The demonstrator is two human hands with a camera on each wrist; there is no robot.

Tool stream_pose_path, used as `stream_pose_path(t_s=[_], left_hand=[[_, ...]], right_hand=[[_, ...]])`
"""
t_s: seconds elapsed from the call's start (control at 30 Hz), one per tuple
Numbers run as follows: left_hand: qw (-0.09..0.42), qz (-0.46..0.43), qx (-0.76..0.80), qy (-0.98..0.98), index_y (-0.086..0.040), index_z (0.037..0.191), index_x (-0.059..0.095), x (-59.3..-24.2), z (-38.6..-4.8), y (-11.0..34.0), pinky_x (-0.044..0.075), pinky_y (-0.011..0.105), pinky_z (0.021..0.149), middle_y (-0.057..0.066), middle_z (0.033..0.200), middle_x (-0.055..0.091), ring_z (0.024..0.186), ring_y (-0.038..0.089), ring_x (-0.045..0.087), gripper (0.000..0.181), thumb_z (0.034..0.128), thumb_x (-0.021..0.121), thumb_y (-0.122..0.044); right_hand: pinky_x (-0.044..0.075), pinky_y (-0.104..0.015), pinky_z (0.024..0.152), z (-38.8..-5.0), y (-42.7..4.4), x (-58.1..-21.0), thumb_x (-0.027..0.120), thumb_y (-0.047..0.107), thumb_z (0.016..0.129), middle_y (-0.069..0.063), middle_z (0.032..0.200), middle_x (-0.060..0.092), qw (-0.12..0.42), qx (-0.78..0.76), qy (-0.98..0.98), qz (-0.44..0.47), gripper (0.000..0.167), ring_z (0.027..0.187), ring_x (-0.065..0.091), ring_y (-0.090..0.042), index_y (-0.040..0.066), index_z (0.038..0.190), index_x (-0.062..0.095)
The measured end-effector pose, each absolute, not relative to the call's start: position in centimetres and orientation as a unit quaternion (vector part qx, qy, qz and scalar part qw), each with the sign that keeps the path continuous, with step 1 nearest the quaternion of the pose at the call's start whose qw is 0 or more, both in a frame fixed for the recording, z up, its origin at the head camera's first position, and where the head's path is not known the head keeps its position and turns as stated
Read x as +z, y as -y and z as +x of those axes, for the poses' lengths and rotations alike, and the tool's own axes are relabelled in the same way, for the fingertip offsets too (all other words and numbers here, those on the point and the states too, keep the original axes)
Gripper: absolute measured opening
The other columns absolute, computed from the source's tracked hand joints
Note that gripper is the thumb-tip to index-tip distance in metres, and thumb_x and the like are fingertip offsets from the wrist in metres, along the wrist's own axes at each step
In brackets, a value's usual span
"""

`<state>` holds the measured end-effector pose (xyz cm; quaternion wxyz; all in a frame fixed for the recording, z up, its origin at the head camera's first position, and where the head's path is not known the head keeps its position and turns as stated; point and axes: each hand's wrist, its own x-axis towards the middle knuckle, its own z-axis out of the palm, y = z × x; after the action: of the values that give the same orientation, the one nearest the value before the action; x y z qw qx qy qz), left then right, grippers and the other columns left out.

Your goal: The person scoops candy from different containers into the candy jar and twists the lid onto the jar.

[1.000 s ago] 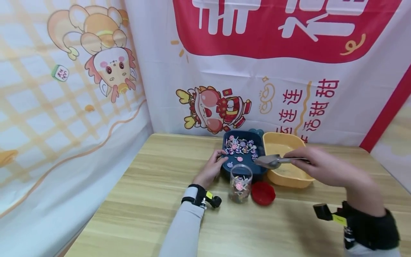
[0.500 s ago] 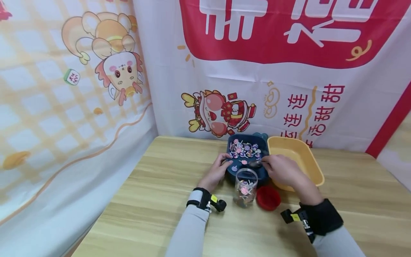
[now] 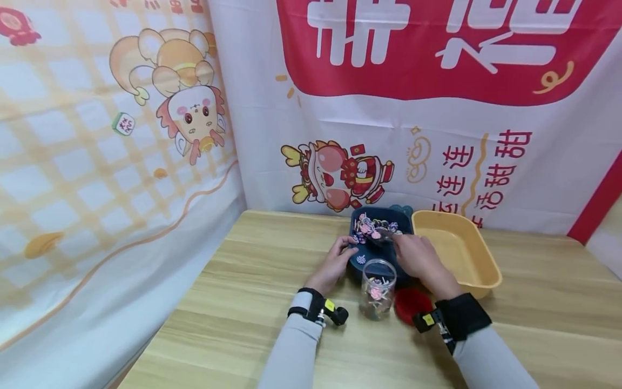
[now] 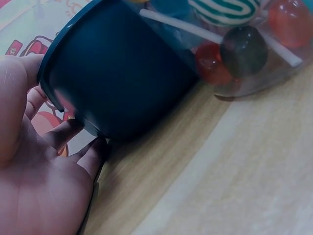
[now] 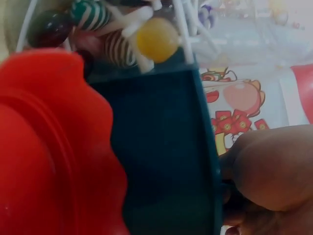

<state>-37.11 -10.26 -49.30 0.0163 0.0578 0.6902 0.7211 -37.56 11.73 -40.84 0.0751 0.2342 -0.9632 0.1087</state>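
Observation:
My left hand [image 3: 335, 265] holds the near left side of a dark blue tub [image 3: 375, 252]. In the left wrist view its thumb lies at the rim and the fingers touch the outer wall [image 4: 122, 73]. With curled fingers my right hand [image 3: 419, 258] grips a metal scoop [image 3: 384, 236], whose blade is down inside the tub among small lollipops [image 3: 367, 227]. The scoop's handle is mostly hidden by that hand. Just in front of the tub stands a clear uncovered jar [image 3: 378, 297], partly filled with lollipops.
A red lid [image 3: 410, 306] lies beside the jar, partly beneath the right wrist. To the right of the blue tub is a yellow tub [image 3: 457, 251]. A printed cloth [image 3: 272, 162] hangs behind the wooden table [image 3: 233, 302].
My right hand has moved left with the scoop, from above the yellow tub's edge into the blue tub, then farther back into the lollipops. My left hand stays on the blue tub.

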Motion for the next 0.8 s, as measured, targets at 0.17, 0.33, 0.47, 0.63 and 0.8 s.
stream_pose_path(t_s=[0.17,0.33,0.47,0.63,0.8], left_hand=[[0.012,0.067,0.725,-0.685,-0.014,0.129,0.054,-49.5,-37.1,10.2,0.039,0.042,0.111,0.008,0.147,0.045,0.134,0.027,0.046,0.026,0.1046,0.057,-0.022],[0.011,0.078,0.724,-0.686,-0.01,0.132,0.053,-49.3,-37.1,10.4,0.037,0.041,0.112,0.009,0.147,0.045,0.134,0.027,0.046,0.029,0.1048,0.056,-0.021],[0.01,0.081,0.724,-0.685,-0.009,0.133,0.051,-49.2,-37.2,10.5,0.034,0.043,0.115,0.009,0.147,0.046,0.137,0.027,0.044,0.031,0.105,0.056,-0.019],[0.011,0.076,0.718,-0.692,-0.006,0.136,0.049,-49.1,-37.1,10.5,0.032,0.046,0.117,0.011,0.149,0.045,0.139,0.029,0.042,0.034,0.1054,0.055,-0.02],[0.016,0.078,0.721,-0.688,-0.006,0.136,0.049,-49.2,-37.1,10.4,0.032,0.046,0.117,0.012,0.149,0.044,0.139,0.03,0.042,0.034,0.1051,0.055,-0.02]], right_hand=[[0.04,-0.043,0.074,-38.1,-12.6,-40.9,0.052,0.009,0.103,-0.01,0.092,0.067,0.055,0.146,0.957,0.245,0.025,0.079,0.058,-0.026,0.0,0.122,0.066],[0.052,-0.05,0.09,-38.3,-14.1,-40.4,0.051,0.009,0.106,-0.017,0.115,0.067,0.048,0.215,0.936,0.273,0.034,0.097,0.059,-0.031,-0.001,0.137,0.06],[0.046,-0.06,0.103,-38.4,-14.7,-40.5,0.049,0.01,0.107,-0.021,0.132,0.062,0.029,0.257,0.927,0.271,0.037,0.108,0.056,-0.035,0.001,0.143,0.055],[0.048,-0.057,0.1,-38.7,-14.5,-41.0,0.05,0.011,0.107,-0.02,0.129,0.063,0.024,0.257,0.925,0.279,0.037,0.107,0.057,-0.033,0.002,0.143,0.056],[0.048,-0.058,0.1,-38.9,-14.4,-41.3,0.05,0.011,0.108,-0.021,0.131,0.062,0.03,0.262,0.923,0.281,0.038,0.111,0.057,-0.035,0.002,0.145,0.054]])
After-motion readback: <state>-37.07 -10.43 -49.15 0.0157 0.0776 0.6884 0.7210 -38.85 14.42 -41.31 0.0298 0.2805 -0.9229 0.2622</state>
